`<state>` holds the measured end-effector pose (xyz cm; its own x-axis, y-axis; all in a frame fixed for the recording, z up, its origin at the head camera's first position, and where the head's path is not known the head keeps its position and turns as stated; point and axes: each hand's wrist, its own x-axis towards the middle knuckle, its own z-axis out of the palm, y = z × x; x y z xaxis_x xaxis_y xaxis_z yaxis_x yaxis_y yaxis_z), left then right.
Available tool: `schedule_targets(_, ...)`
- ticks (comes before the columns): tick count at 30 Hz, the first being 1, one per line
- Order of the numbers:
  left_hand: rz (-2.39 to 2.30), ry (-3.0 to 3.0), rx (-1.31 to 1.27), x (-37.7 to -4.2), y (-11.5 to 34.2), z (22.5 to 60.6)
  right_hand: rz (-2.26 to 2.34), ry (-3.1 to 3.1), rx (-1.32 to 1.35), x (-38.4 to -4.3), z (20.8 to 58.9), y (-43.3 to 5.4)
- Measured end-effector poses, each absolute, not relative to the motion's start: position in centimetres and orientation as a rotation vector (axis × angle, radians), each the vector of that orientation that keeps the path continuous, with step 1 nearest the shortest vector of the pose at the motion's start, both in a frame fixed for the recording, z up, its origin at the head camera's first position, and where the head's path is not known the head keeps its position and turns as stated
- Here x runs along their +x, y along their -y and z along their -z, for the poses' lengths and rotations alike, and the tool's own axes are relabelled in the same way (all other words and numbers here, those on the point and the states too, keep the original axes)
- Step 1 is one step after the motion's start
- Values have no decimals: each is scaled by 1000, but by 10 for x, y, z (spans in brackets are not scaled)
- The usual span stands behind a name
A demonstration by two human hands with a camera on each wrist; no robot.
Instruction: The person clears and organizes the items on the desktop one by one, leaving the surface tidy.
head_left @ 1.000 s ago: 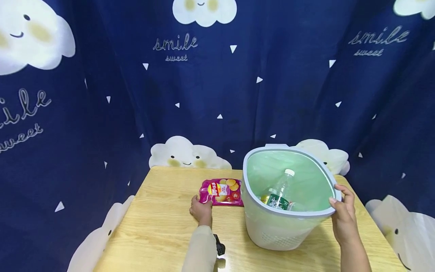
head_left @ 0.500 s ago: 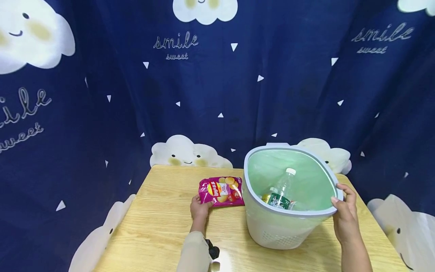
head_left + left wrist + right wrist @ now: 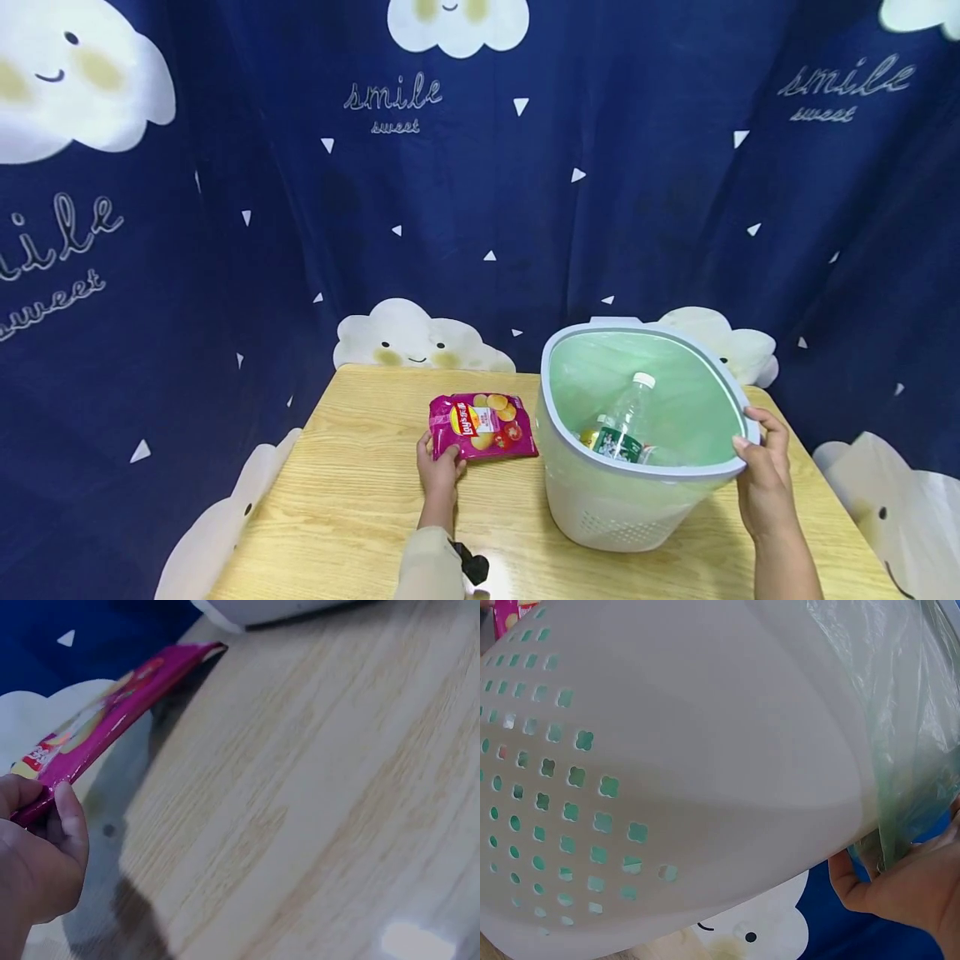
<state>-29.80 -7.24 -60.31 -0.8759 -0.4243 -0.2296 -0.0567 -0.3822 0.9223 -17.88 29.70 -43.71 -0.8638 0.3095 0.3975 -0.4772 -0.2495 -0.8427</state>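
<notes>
A magenta chip bag [image 3: 495, 427] is pinched at its near left corner by my left hand [image 3: 439, 468]. In the left wrist view the bag [image 3: 112, 724] slants up from the thumb and fingers, its near end raised off the wooden table. My right hand [image 3: 765, 475] grips the grey rim of a white trash bin [image 3: 622, 508], thumb on the inner side of the rim. Inside the bin, a green liner [image 3: 682, 400] surrounds a clear plastic bottle [image 3: 628, 421] with a white cap. Other small items beside the bottle are partly hidden.
The wooden table [image 3: 352, 500] carries the bin on its right half, tilted toward me. A dark blue curtain [image 3: 450, 183] with clouds hangs behind the table and along both sides. A black strap piece [image 3: 472, 564] sits at my left wrist.
My left hand has taken hold of the chip bag's corner and drawn it slightly left, away from the bin. My right hand and the bin have stayed nearly still.
</notes>
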Motion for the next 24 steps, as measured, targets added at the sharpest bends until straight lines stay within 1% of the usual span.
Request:
schedule_targets(14,2416,1463,619,-279,76,595,-2143,1520,199,-178,440,-297)
schedule_targets(24,2356,1458,474,-266,74,576,-2137,1517,238,-179,437,-298)
